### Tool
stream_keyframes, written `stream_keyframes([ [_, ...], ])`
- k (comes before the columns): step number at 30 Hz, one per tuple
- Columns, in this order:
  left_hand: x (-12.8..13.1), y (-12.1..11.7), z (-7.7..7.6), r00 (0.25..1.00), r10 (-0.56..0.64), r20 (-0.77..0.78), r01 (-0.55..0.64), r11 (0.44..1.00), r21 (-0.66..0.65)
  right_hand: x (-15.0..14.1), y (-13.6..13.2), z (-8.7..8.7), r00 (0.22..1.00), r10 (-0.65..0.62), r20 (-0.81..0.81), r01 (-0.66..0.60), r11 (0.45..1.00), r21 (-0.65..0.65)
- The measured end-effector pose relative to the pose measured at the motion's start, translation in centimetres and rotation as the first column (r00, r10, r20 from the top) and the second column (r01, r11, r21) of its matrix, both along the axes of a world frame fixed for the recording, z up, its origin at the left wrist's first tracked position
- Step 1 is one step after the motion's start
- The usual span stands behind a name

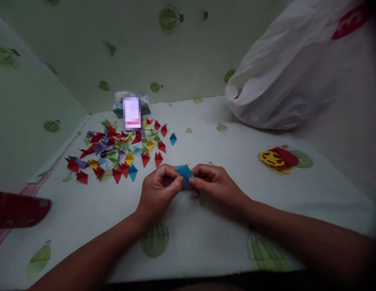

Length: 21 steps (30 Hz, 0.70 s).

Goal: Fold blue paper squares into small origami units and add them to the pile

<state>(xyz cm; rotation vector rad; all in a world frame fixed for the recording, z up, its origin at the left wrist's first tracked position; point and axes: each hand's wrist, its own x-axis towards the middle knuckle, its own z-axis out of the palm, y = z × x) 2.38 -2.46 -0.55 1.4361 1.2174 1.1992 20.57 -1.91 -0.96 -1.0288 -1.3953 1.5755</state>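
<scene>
A small blue piece of folded paper [184,170] is held between both hands above the table. My left hand [162,184] pinches its left side, thumb on top. From the right, my right hand [214,180] grips the other edge with thumb and fingers closed. The fingers cover much of the paper, so its full shape is hidden. Just behind it shows a thin yellowish edge that I cannot make out. Many small folded paper pieces [117,151] in red, yellow, green, purple and blue lie heaped beyond my left hand, with a single blue one [173,138] at the right.
A lit phone [132,112], blurred out, leans against a tissue box [146,104] behind the heap. At the back right stands a bulging white plastic bag [275,81]. Red and yellow cut-out pieces [277,158] lie to the right. A red object [21,210] is at the left edge.
</scene>
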Motion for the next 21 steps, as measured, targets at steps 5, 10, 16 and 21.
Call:
stream_keyframes([
  [5,0.02,-0.03,0.09,0.999,-0.029,0.032,0.029,0.999,-0.018,0.07,-0.07,-0.06,1.0,0.0,0.012,0.001,1.0,-0.021],
  [10,-0.04,-0.01,0.01,0.997,-0.04,0.07,0.044,0.997,-0.058,0.09,-0.14,0.15,1.0,-0.013,0.013,0.013,0.999,-0.032],
  [16,-0.04,0.11,-0.23,0.991,-0.05,0.12,0.062,0.993,-0.097,0.03,-0.14,0.29,1.0,-0.01,0.01,0.01,0.999,-0.049],
  [21,0.0,0.03,-0.18,0.985,-0.049,0.168,0.074,0.986,-0.148,0.11,-0.1,0.26,1.0,-0.006,-0.002,0.005,0.998,-0.059],
])
